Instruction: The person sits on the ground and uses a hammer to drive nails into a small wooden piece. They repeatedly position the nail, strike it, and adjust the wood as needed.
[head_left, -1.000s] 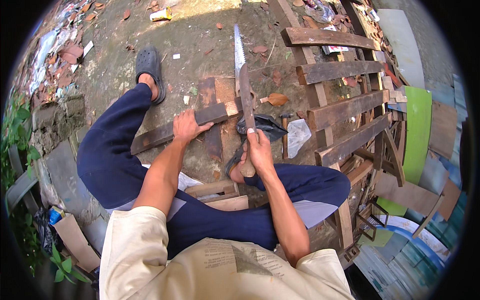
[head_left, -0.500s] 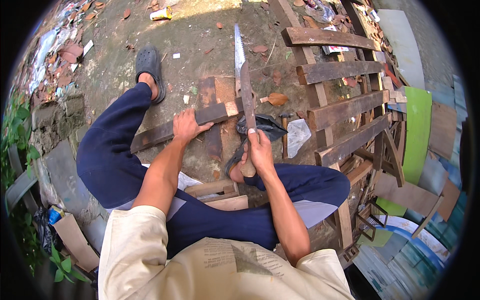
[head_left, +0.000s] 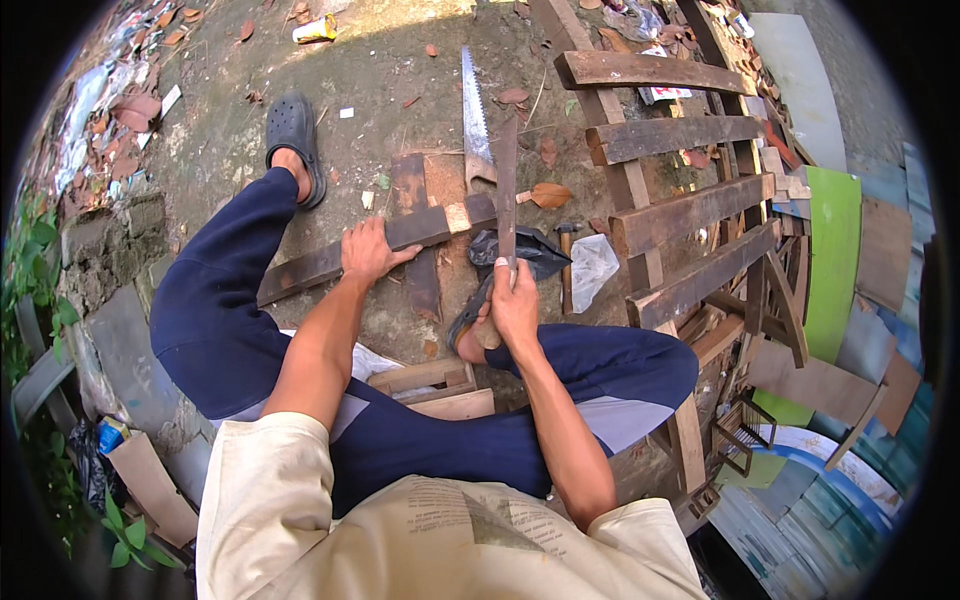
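My left hand (head_left: 367, 250) presses down on a dark wooden beam (head_left: 305, 273), its fingers over the far edge and the thumb spread along the top. Near the beam's right end is a pale, freshly cut patch (head_left: 457, 217). In my right hand (head_left: 514, 308) is a machete (head_left: 508, 190), gripped by its wooden handle with the blade pointing away from me. The blade is raised just right of the beam's end. Beneath the beam lies a flat board (head_left: 410, 185) on the ground. A handsaw (head_left: 474, 115) lies beyond the beam, teeth to the right.
On the right stands a slatted wooden pallet (head_left: 690, 210). A hammer (head_left: 566, 265), a black plastic bag (head_left: 535, 255) and a clear plastic bag (head_left: 594, 268) lie between it and my right foot. Short wood pieces (head_left: 440, 385) are between my legs. Litter and dry leaves (head_left: 135, 110) cover the far left.
The machete blade has swung slightly right and no longer overlaps the handsaw, whose handle now shows. My left hand stays on the beam. The whole view has shifted a little.
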